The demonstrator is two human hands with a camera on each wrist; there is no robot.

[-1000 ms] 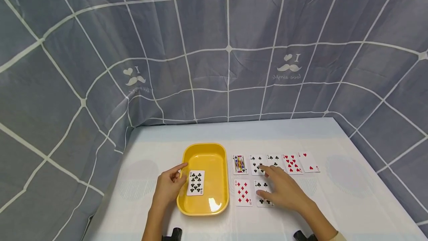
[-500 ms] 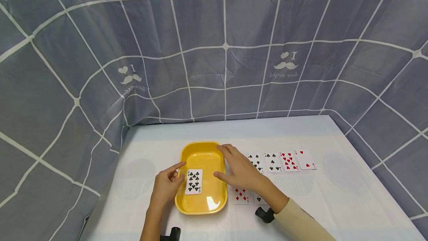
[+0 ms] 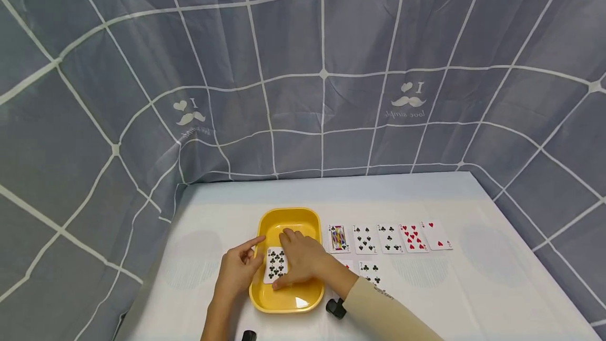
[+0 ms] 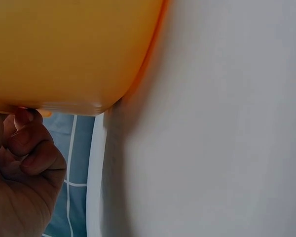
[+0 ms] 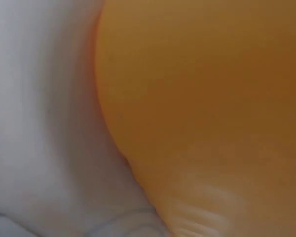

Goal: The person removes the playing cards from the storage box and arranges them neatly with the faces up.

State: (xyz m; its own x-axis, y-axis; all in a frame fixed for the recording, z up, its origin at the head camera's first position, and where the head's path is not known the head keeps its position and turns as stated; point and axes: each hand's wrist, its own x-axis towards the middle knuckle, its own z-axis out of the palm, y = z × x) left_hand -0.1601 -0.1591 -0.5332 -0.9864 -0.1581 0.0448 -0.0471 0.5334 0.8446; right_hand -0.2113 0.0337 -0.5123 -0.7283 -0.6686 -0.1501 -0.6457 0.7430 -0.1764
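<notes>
A ten of clubs [image 3: 275,263] lies face up on the left side of the yellow tray [image 3: 310,217]. My left hand [image 3: 235,271] grips the tray's left rim; in the left wrist view its fingers [image 4: 33,157] curl beneath that rim. Inside the tray, my right hand [image 3: 303,258] spans the card's right side with fingers and thumb apart. Its thumb is at the card's lower right corner; contact there is hard to tell. The right wrist view holds only the tray's outer wall [image 5: 197,108] and tabletop.
Right of the tray a row holds a clubs face card [image 3: 339,239], seven of spades [image 3: 364,240], a clubs card [image 3: 390,239], a hearts card [image 3: 414,238] and two of hearts [image 3: 436,236]. Below, my right arm partly covers a clubs card [image 3: 371,272]. A grey curtain [image 3: 293,99] hangs behind.
My right hand has moved left from above the right-hand cards, across the tray's right rim, to the ten of clubs. The left hand stays at the left rim.
</notes>
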